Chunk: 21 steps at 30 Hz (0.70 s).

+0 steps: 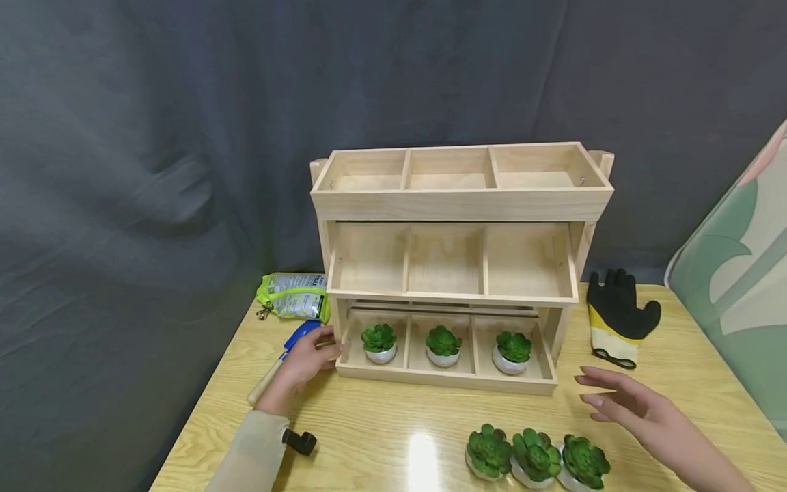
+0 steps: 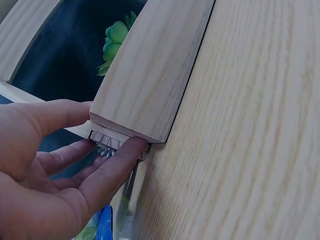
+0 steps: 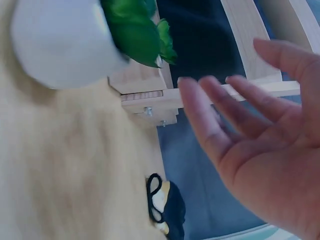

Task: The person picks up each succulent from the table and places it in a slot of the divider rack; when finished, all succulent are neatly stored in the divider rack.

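A three-tier wooden plant shelf (image 1: 451, 208) stands on the table, each tier split into three compartments. My left hand (image 1: 313, 357) holds the left front corner of its bottom tier. In the left wrist view, the thumb of the left hand (image 2: 65, 165) is at the upper edge and the fingers are around the tray's end (image 2: 145, 75). Each bottom compartment holds a potted succulent (image 1: 379, 342) in a white pot. My right hand (image 1: 645, 417) hovers over the table with fingers spread and nothing in them. Beside it, several more potted succulents (image 1: 488, 451) stand in a row near the front.
A black, yellow and white work glove (image 1: 617, 318) lies right of the shelf. On the left are a bright green-edged bag (image 1: 295, 295) and a blue tool with a wooden handle (image 1: 264, 384), partly behind my left hand. A dark curtain (image 1: 430, 75) hangs behind the table (image 1: 369, 430).
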{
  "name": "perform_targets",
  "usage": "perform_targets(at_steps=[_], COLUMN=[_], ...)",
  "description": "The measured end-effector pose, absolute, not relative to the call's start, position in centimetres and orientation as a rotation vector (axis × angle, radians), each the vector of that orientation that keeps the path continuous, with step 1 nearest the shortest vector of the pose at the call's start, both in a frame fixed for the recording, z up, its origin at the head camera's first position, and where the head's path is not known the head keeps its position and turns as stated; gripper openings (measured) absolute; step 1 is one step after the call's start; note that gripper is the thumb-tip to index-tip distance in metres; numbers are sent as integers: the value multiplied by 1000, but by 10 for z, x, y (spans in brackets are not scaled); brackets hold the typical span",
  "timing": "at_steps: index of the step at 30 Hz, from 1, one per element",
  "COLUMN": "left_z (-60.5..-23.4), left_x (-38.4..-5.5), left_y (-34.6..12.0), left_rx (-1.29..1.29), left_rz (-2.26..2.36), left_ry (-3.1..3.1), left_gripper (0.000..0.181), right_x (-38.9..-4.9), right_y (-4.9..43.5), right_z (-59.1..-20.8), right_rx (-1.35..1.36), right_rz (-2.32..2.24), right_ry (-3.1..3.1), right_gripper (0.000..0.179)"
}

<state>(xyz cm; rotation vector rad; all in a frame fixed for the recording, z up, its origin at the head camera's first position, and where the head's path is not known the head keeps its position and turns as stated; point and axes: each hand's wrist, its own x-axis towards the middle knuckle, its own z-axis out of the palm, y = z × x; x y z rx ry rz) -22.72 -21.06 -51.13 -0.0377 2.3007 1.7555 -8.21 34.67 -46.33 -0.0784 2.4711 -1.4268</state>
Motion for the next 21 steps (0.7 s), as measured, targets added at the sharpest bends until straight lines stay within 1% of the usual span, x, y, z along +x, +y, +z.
perform_targets(at_steps=[5,11,17,21], left_z=[-512,-511,-512,-513], left_x=[-226,-226,-228,-227], left_y=[-212,-213,-211,-211], left_rx=[-43,-42,-59,-78], left_rz=[1774,1761,1747,1750], left_ry=[2278,2285,2298,2296], left_gripper=[60,59,60,61], right_x=[-67,-59,-60,-63], right_y=[350,364,379,382], right_z=[-472,-494,-516,-530], right_rx=[-105,-265,-399,-556], right_rz=[-1415,-1527,-1559,-1525], right_ry=[2340,2128,1992,1922], right_gripper=[61,62,69,76])
